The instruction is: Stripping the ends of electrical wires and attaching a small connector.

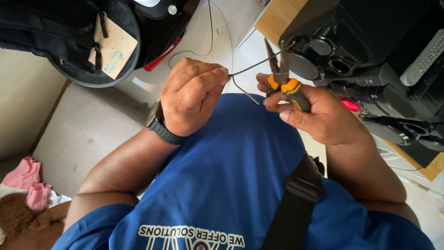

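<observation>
My left hand (192,95), with a dark watch (159,122) on its wrist, pinches a thin grey wire (245,69) between thumb and forefinger. The wire is bent, one end pointing down toward my blue shirt (231,176), the other running up and to the right. My right hand (319,113) grips pliers (282,76) with orange and black handles. The narrow jaws point upward and cross the wire's upper end.
A black stereo with round speakers (342,51) and a grey remote (423,58) sits at the right on a wooden surface. A black bag with a cardboard tag (113,48) lies at top left. Pink cloth and a brown plush toy (25,213) are at bottom left.
</observation>
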